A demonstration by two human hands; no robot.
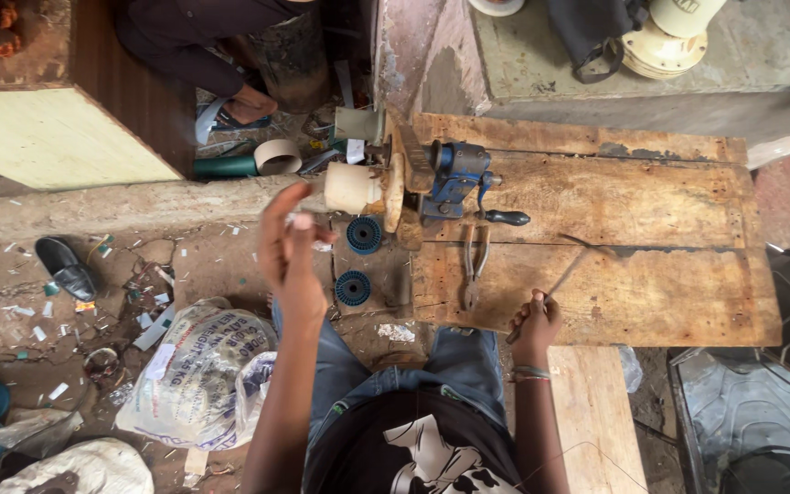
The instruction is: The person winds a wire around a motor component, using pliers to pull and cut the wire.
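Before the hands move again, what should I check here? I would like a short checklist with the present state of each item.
1. Right hand has a firm grip on the thin rod: ok, fist closed around its lower end.
2. Left hand holds something: cannot tell, fingers raised, content blurred.
3. Pliers within reach on the wooden bench: ok, lying flat between the hands.
4. Blue hand winder sits on the bench: ok, its clamping cannot be seen.
5. Cream spool mounted on the winder shaft: ok.

L hand point(287, 252) raised, R hand point(534, 326) fisted low
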